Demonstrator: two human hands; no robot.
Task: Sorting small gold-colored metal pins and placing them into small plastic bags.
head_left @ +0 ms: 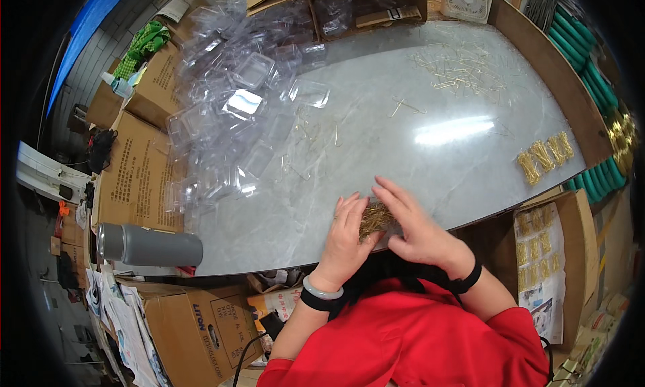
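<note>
At the near edge of the grey table (322,236), a loose bundle of thin gold wire hooks (376,219) sits between my two hands. My left hand (344,236) curls around its left side, thumb at the near end and fingers toward the far end. On the other side, my right hand (423,236) rests against the bundle with fingers stretched out and thumb apart. Loose gold wire hooks (463,71) are scattered at the far right of the table. Several tied bundles of gold hooks (545,155) lie in a row near the right edge.
Clear plastic boxes (252,71) are heaped over the table's left part. A grey bottle (151,246) lies on its side at the left edge. Cardboard boxes (141,172) stand beyond it. An open drawer (581,252) at lower right holds more gold bundles. A white fan (468,2) stands at the back.
</note>
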